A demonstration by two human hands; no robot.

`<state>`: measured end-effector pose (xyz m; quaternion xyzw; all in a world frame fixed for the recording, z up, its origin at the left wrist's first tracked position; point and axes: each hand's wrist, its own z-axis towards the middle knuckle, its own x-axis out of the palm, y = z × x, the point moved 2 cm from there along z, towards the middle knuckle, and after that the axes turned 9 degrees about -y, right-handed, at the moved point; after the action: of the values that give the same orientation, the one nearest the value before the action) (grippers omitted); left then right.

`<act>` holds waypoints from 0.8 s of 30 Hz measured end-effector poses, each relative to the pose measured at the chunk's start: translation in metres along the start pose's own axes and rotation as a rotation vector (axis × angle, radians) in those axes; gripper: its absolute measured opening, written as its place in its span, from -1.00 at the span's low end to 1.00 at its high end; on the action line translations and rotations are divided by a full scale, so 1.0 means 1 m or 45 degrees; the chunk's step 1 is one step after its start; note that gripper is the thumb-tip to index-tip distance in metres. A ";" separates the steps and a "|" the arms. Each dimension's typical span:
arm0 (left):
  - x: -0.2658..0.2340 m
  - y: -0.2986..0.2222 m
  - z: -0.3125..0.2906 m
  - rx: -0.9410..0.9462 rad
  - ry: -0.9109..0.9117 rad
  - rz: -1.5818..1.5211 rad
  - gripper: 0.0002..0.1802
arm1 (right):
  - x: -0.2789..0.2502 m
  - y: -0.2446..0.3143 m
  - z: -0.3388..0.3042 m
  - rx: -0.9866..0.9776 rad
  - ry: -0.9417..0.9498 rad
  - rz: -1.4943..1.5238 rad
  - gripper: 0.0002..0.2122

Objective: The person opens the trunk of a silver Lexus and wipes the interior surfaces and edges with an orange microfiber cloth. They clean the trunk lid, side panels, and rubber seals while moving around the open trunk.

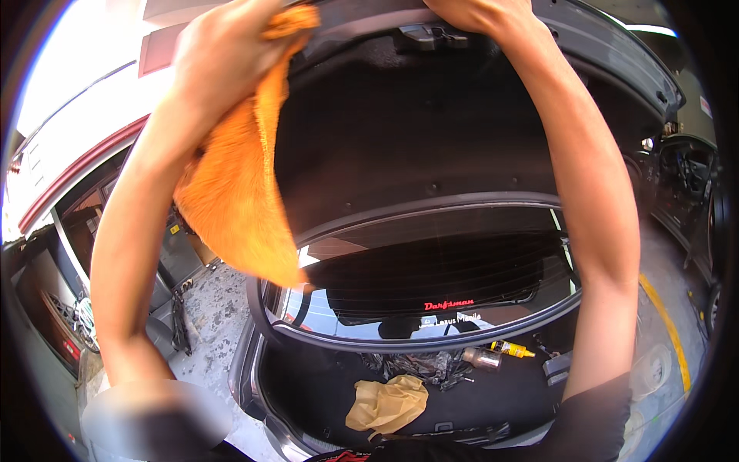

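Observation:
An orange microfiber cloth (239,185) hangs from my left hand (227,46), which is raised at the upper left and closed round it; hand and cloth are slightly blurred. The loose end of the cloth dangles in front of the left side of the raised trunk lid (416,123). My right hand (481,11) reaches up to the lid's edge, just right of the latch (431,37). Its fingers are cut off by the top of the picture. Beyond and below the lid's dark inner side lies the car's rear window (439,266).
In the open trunk (315,400) lie a tan cloth (389,404), a crumpled black plastic bag (423,369), a clear bottle (483,358) and a yellow bottle (512,349). Another dark car (685,181) stands at right. Clear tubs (651,369) sit near a yellow floor line (668,327).

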<state>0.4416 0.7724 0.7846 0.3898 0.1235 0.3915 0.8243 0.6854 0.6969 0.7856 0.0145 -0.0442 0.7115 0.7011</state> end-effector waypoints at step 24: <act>0.007 0.001 -0.001 -0.129 0.064 0.027 -0.68 | -0.062 -0.065 0.006 0.153 0.358 -0.249 0.01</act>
<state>0.4453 0.7785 0.7855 0.3389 0.1202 0.4159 0.8353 0.7515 0.6358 0.7890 -0.0391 0.0984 0.6364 0.7641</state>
